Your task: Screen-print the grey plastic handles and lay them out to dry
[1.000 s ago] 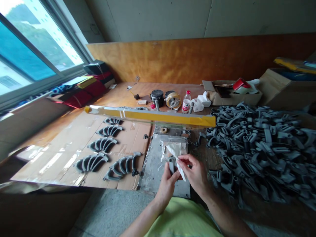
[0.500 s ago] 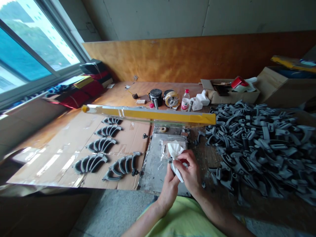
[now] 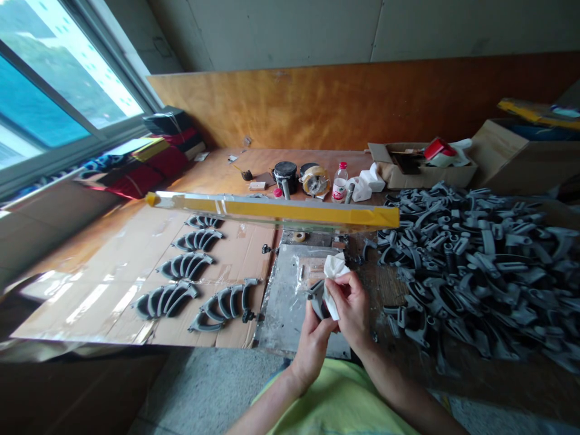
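Left hand (image 3: 312, 341) fingers grip a curved grey plastic part (image 3: 317, 297); right hand (image 3: 352, 311) fingers pinch crumpled white cloth (image 3: 334, 272).

bench (image 3: 272, 158): wood | on it: cardboard sheet (image 3: 118, 272), metal plate (image 3: 281, 305), heap of grey parts (image 3: 480, 260), cardboard box (image 3: 426, 176)

This is a small workshop. A big heap of grey plastic parts (image 3: 475, 266) covers the right of the plywood surface (image 3: 281, 158), and more lie in neat rows (image 3: 185, 266) on a cardboard sheet (image 3: 113, 278). A worn metal plate (image 3: 285, 302) sits between them. A tape roll (image 3: 316, 180) and open cardboard boxes (image 3: 423, 175) stand along the bare back wall.
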A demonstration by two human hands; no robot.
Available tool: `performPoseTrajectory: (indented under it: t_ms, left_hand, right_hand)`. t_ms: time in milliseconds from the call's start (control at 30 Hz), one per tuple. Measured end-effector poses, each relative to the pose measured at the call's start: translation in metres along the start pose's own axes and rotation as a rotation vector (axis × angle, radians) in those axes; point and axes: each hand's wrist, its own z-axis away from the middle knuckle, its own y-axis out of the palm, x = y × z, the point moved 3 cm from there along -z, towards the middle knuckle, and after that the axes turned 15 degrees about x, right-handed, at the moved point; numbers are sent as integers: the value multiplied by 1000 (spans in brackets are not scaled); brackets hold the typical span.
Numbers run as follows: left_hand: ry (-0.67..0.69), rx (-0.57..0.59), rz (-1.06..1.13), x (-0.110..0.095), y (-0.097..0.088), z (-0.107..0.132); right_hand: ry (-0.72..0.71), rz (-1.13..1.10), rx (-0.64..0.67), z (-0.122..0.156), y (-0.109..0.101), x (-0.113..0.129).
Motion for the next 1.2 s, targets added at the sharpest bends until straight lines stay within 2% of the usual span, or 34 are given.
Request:
performPoseTrajectory:
  t_ms: [100, 167, 233, 333, 400, 467, 567, 667, 733, 800, 900, 967, 1067, 1200]
  left_hand:
    - [28, 34, 61, -4, 3, 0]
    - [36, 29, 119, -5, 4, -1]
    - [20, 11, 171, -4, 3, -1]
    - [-25, -55, 140, -1, 1, 1]
    - [-35, -96, 66, -2, -1, 4]
    - [-39, -85, 6, -4, -1, 6]
    - [-24, 12, -12, -8, 4, 7]
    - [39, 55, 125, -13, 9, 4]
    - [70, 50, 238, -15, 10, 0]
    - [66, 48, 292, -15, 11, -2]
    - [15, 21, 291, -12, 10, -2]
    - [-13, -3, 277, -10, 9, 1]
    - [-20, 26, 286, -12, 9, 4]
    - [-3, 109, 220, -18, 1, 7]
  right_hand:
    - [-5, 72, -67, -5, -16, -8]
    - [-47, 124, -98, -2, -21, 0]
    - [-134, 195, -65, 4, -17, 17]
    - [-287, 303, 34, 12, 0, 44]
    - [-326, 340, 60, 11, 8, 49]
    - [-293, 363, 42, 4, 7, 41]
    - [-189, 383, -18, -9, -8, 16]
    - [-139, 366, -105, -14, -29, 4]
    - [-178, 357, -138, -10, -36, 12]
    - [-255, 367, -108, -2, -33, 29]
    - [-368, 396, 22, 9, -13, 52]
    - [-409, 410, 97, 10, 0, 56]
    - [-367, 429, 92, 3, 5, 42]
    - [-163, 388, 23, -11, -16, 4]
